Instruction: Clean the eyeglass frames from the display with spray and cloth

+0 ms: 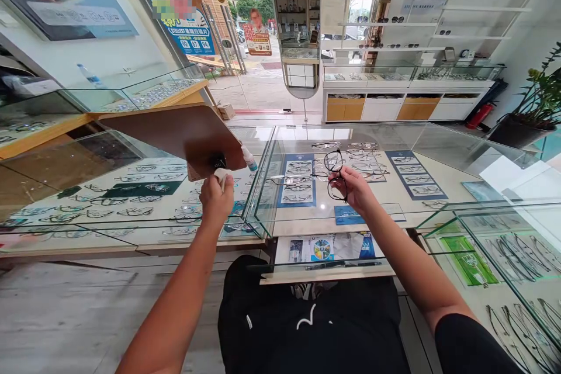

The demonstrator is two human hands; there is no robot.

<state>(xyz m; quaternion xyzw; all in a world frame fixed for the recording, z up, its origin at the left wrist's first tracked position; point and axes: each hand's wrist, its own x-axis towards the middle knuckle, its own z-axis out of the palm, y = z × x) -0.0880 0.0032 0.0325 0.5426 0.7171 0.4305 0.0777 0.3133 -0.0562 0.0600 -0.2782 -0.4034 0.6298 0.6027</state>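
Observation:
My right hand (355, 187) is closed on a pair of black-framed eyeglasses (334, 171), raised above the glass counter with the lenses one above the other. In my left hand (216, 197), the fingers pinch a crumpled white cloth (223, 176). Just beyond that hand stands a tilted brown board (175, 131) with a dark fitting low on it; whether they touch, I cannot tell. A small white bottle (249, 159) with a blue end is beside the board's right edge.
Glass display cases (280, 228) with rows of spectacle frames run across in front of me. A pulled-out drawer (280, 276) holding printed leaflets is close to my lap. Another glass case (477, 234) lies at right. Farther off are a tall oval mirror (295, 17) and a potted plant (521, 123).

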